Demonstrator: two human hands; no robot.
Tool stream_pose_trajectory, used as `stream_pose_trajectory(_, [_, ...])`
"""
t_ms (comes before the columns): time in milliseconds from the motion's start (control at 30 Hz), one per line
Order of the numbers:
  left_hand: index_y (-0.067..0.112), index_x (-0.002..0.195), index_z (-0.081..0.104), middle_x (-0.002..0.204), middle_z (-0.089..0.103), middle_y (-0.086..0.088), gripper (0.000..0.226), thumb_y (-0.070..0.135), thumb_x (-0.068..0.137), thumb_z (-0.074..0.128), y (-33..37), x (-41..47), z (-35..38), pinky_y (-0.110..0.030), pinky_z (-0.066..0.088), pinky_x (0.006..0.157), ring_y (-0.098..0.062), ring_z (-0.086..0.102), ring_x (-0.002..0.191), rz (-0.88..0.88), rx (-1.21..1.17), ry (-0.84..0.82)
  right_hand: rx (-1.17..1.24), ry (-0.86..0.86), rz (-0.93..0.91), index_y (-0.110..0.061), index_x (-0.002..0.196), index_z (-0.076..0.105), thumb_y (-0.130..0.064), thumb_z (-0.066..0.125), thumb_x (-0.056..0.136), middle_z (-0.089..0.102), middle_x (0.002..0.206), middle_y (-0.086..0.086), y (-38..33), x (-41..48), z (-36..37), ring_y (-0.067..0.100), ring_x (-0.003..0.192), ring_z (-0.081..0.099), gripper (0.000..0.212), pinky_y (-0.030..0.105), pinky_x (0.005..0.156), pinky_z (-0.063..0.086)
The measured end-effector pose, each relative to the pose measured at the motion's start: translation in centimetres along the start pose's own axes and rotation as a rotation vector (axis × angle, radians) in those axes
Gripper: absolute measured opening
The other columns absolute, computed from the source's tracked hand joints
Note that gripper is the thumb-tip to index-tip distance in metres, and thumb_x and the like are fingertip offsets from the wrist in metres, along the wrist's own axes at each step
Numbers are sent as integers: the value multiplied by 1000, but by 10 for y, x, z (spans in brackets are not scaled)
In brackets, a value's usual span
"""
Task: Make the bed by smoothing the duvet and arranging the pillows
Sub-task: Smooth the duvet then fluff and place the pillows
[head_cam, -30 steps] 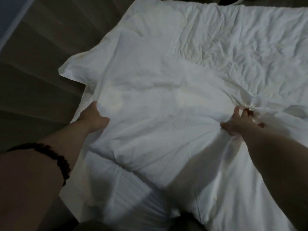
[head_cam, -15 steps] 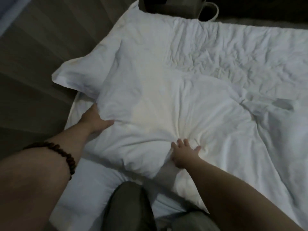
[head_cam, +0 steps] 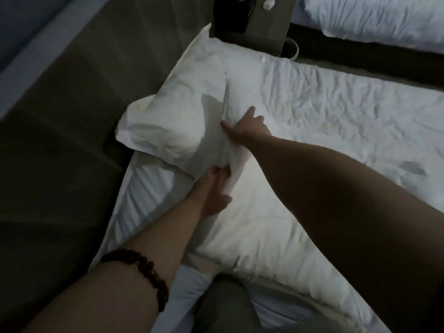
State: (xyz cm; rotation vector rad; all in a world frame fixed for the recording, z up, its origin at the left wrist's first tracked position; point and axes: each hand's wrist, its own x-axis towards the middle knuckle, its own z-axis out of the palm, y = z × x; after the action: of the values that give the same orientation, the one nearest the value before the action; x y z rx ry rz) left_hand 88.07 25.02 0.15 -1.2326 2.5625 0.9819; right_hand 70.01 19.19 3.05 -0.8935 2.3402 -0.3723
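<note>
Two white pillows: one (head_cam: pixel 168 121) at the bed's head end, one (head_cam: pixel 259 224) nearer the camera, both lying on the duvet (head_cam: pixel 348 111). Left hand (head_cam: pixel 213 191) has its fingers closed on a fold of pillow cloth. Right hand (head_cam: pixel 245 128) presses there, fingers spread. Dim light blurs seams; a nightstand (head_cam: pixel 259 20) is cut off at the top.

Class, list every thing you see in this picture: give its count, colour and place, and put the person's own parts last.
Soft white pillow: one, white, head of bed, left.
Crumpled white duvet: one, white, across the bed.
Dark bedside stand: one, dark, beyond the pillow.
Second white bedding: one, white, top right.
Dark beaded bracelet: one, dark, left forearm.
Left hand: one, on the pillow's near edge.
Right hand: one, on the pillow's right side.
</note>
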Motion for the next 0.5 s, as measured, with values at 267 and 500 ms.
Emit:
stream_pose_trajectory(267, [14, 149, 44, 149, 49, -7, 80, 67, 89, 54, -54, -21, -12, -32, 35, 110, -23, 47, 134, -414, -558, -265, 70, 271, 105, 5, 121, 60, -11, 45, 97, 62, 127, 22, 12, -12, -53, 37, 122, 57, 33, 37, 100, 45])
stream_pose_trajectory(500, [4, 145, 43, 149, 44, -20, 88, 63, 83, 66, -58, -10, -1, -41, 42, 106, -37, 47, 132, -749, -332, -124, 249, 481, 268, -1, 128, 56, -17, 46, 99, 61, 130, 15, 24, -22, -105, 31, 122, 58, 35, 33, 98, 45])
